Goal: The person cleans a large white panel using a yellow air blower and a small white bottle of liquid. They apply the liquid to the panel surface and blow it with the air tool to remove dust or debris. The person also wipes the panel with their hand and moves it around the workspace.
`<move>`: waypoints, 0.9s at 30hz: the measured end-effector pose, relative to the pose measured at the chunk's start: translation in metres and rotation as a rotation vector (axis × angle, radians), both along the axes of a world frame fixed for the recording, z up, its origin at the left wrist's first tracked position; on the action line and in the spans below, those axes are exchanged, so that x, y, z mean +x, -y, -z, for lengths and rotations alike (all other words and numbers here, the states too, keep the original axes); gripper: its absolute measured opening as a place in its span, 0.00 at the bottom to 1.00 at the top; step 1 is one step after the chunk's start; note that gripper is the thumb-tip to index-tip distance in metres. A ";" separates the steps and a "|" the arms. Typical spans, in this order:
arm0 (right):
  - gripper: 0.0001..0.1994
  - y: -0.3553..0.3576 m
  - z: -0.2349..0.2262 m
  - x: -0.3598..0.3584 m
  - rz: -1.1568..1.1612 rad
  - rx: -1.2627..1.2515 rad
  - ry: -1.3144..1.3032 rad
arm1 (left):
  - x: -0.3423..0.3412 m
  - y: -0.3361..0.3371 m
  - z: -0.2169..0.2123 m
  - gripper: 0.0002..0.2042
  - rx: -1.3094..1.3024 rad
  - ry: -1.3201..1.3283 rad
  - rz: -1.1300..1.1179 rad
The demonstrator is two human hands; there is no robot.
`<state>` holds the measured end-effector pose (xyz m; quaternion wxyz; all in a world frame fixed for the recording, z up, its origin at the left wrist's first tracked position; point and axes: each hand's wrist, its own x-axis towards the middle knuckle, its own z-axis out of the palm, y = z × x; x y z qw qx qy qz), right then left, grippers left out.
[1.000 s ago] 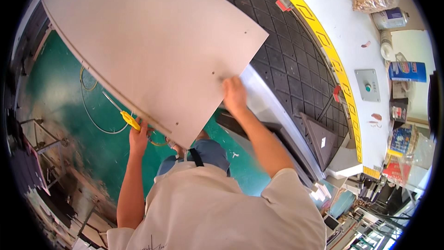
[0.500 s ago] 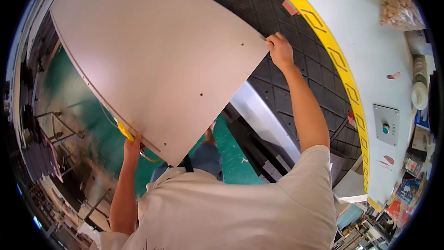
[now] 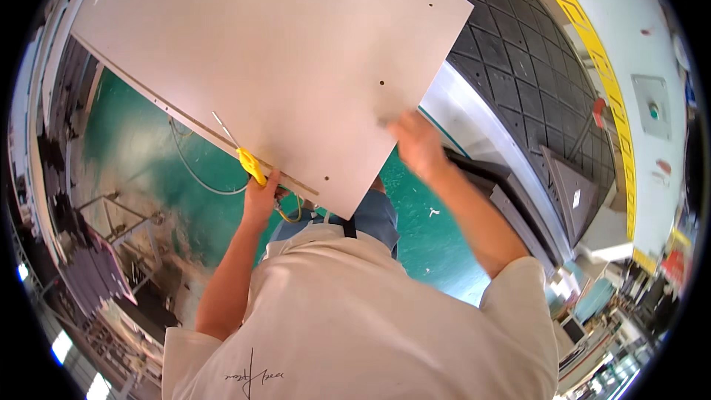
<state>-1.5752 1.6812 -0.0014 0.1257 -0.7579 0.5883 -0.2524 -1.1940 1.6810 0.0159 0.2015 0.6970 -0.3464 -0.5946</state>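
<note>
A large pale beige panel (image 3: 259, 52) with a few small dark holes near its right end lies in front of me. My left hand (image 3: 261, 194) is closed on a yellow air blow gun (image 3: 252, 166), whose thin metal nozzle points up over the panel's left edge. A hose hangs from the gun beside that hand. Smeared by motion, my right hand (image 3: 419, 144) is over the panel's right end; its fingers cannot be made out. A small dark smudge shows at its fingertips, too blurred to name.
To the right stands a dark surface with a grid pattern (image 3: 518, 63), bordered by a yellow-striped pale machine edge (image 3: 592, 37) with a green button plate (image 3: 652, 108). Dark profiles (image 3: 496, 192) lie below it. A metal frame (image 3: 122, 222) stands at the left on the green floor (image 3: 200, 155).
My right hand has left the panel's far right corner and come nearer to me along its right end. The view has shifted, and the blow gun's nozzle now shows over the panel.
</note>
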 end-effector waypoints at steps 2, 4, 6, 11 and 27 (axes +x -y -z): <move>0.13 -0.068 -0.011 0.063 -0.054 0.033 0.095 | 0.015 -0.001 0.009 0.14 0.015 -0.045 0.076; 0.19 -0.138 -0.019 0.118 -0.106 0.151 0.166 | 0.029 -0.001 0.003 0.14 0.050 -0.122 0.164; 0.10 -0.180 -0.021 0.149 -0.013 0.289 0.274 | 0.037 0.011 -0.005 0.13 0.036 -0.199 0.295; 0.02 -0.100 -0.050 0.174 0.615 0.108 0.390 | 0.105 0.036 -0.008 0.17 -0.143 0.069 0.670; 0.14 0.333 0.051 -0.060 1.079 0.228 -0.277 | 0.253 0.183 -0.052 0.08 -0.165 0.518 0.794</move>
